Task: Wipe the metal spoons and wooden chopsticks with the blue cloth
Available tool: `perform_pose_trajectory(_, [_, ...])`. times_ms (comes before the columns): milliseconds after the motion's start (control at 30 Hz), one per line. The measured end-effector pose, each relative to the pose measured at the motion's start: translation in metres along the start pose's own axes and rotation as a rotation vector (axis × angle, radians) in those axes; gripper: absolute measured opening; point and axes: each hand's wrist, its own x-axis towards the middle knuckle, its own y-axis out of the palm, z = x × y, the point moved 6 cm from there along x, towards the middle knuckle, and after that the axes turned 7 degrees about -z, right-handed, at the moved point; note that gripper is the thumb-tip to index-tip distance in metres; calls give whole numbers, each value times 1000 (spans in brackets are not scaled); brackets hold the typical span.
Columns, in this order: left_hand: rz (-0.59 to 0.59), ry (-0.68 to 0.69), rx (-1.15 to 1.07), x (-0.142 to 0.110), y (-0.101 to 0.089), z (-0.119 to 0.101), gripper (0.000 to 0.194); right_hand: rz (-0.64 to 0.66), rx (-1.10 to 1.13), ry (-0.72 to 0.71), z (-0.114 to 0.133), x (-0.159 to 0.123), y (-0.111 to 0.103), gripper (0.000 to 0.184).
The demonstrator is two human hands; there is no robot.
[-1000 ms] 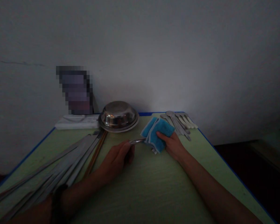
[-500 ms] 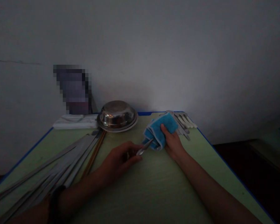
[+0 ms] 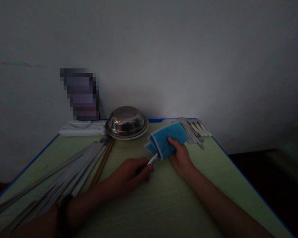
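Note:
My left hand (image 3: 136, 172) is closed, pinching a slim shiny metal utensil (image 3: 152, 160) between thumb and fingers. The utensil's far end disappears into the folds of a blue cloth (image 3: 176, 134) with a pale edge, so its full shape is hidden. My right hand (image 3: 182, 157) grips that folded cloth from the right, thumb on top, around the covered end. Both hands are above the middle of the table. Just beyond the cloth, several metal utensils (image 3: 193, 137) lie in a pile, spoon-like, with white-handled ones (image 3: 201, 129) beside them.
An upturned shiny metal bowl (image 3: 126, 120) rests on a plate at the back of the pale green, blue-edged table (image 3: 164, 211). Long flat grey utensils (image 3: 64, 172) and brown chopsticks (image 3: 103, 162) lie left. A white block (image 3: 81, 129) and a blurred-out upright object (image 3: 81, 96) stand near the wall.
The cloth has come over the utensil's far end, covering the tip that showed before. My left hand has turned slightly, its fingers closer together. The view has shifted slightly.

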Motion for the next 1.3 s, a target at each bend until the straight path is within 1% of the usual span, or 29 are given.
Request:
perform_pose_trajectory(100, [-9, 0, -19, 0, -1, 0, 33, 84, 30, 51, 0, 1, 5, 26])
perform_pose_trajectory(233, [-14, -20, -43, 0, -2, -1, 33, 180, -16, -9, 1, 3, 7, 28])
perform_pose_trajectory(400, [-19, -36, -27, 1, -1, -1, 32, 169, -26, -29, -1, 3, 5, 32])
perform_pose_trajectory(567, [-1, -50, -12, 2, 0, 2, 33, 202, -41, -16, -2, 3, 8, 38])
perform_pose_trajectory(667, [-4, -36, -17, 2, 0, 3, 33, 200, -34, -3, -2, 2, 9, 38])
perform_pose_trajectory(733, [-14, -40, -16, 2, 0, 4, 34, 183, 6, 30, -2, 2, 9, 35])
perform_pose_trajectory(867, [-32, -51, -26, 2, -1, 3, 34, 128, 197, 130, 1, 3, 8, 21])
perform_pose_trajectory(967, [-30, -50, -37, 3, -2, 1, 34, 131, 273, 161, 3, 4, 9, 28])
perform_pose_trajectory(1033, [-26, -41, -39, 2, -2, 0, 34, 74, 249, 162, 2, 6, 6, 29])
perform_pose_trajectory(1133, [-22, -35, -32, 2, -2, 0, 35, -35, 119, 120, -1, 5, -1, 20])
perform_pose_trajectory(1200, [-13, -37, -26, 2, -1, 1, 35, -26, 31, 74, -1, 3, 0, 20])
perform_pose_trajectory(1300, [5, -27, -15, 2, 1, 2, 35, 19, -22, 33, 0, 0, 2, 27])
